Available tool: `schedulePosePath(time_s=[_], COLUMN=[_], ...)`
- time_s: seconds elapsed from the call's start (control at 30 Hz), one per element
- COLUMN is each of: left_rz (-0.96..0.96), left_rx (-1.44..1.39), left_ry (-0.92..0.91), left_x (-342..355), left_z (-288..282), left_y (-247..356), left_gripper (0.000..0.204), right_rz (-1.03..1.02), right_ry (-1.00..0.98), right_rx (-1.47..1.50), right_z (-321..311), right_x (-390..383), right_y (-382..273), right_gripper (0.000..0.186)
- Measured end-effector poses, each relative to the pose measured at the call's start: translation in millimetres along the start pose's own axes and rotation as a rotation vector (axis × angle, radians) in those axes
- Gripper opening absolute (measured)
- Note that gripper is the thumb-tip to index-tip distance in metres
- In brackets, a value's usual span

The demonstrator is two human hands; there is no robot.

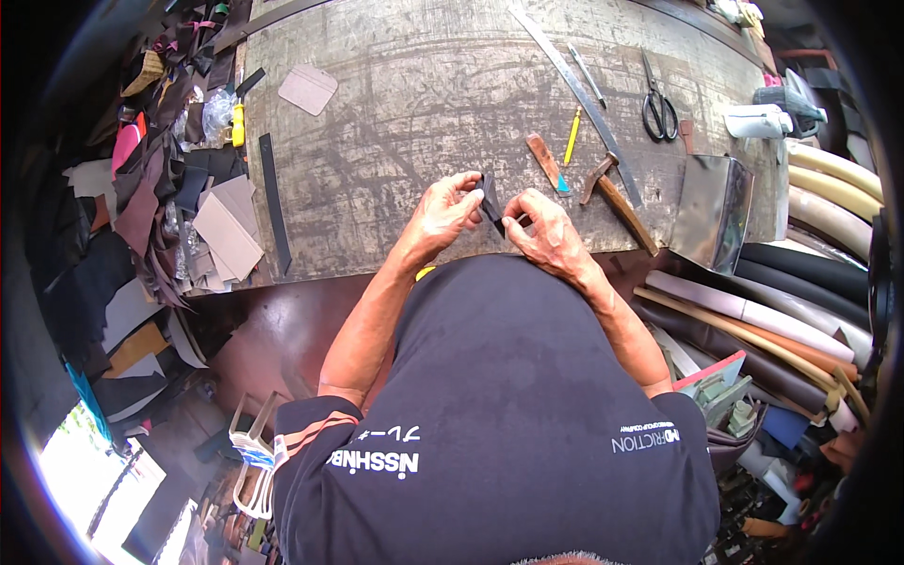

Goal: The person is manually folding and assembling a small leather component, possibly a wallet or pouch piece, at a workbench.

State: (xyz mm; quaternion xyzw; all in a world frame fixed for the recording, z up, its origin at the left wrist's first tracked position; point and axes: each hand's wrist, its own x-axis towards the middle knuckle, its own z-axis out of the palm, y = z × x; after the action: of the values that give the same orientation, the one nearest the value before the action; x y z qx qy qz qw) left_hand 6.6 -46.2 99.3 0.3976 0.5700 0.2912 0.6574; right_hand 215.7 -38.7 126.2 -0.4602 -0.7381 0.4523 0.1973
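Note:
A small dark leather piece (491,201) is held up between both hands just above the near edge of the worn grey workbench (414,104). My left hand (446,209) pinches its left side with fingertips. Its right side is pinched by my right hand (544,232). Both forearms reach forward from my dark shirt at the lower middle.
On the bench to the right lie a hammer (616,194), a brown-handled tool (543,158), a yellow pen (572,137), a long metal ruler (576,90) and scissors (658,105). A pink leather patch (308,88) lies far left. Leather scraps (179,207) pile at left; leather rolls (800,301) stack at right.

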Motion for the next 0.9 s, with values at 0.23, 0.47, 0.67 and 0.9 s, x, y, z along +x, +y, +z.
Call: schedulePosePath(time_s=[0.23,0.47,0.67,0.9], left_rz=[0.348,0.441,0.569,0.704], left_rx=[0.467,0.435,0.586,1.074], left_ry=[0.181,0.252,0.440,0.529], left_x=[-11,-1,-10,-30], left_z=[18,23,28,27], left_y=[-14,-36,-27,-18], left_gripper=[0.078,0.064,0.050,0.022], right_rz=[-0.060,-0.066,-0.124,-0.119], right_ry=[0.061,0.062,0.111,0.155], right_rx=[-0.076,-0.101,-0.126,-0.087], right_z=[7,8,10,17], right_x=[0,0,-1,-1], right_y=[7,5,4,11], right_gripper=[0.007,0.008,0.011,0.014])
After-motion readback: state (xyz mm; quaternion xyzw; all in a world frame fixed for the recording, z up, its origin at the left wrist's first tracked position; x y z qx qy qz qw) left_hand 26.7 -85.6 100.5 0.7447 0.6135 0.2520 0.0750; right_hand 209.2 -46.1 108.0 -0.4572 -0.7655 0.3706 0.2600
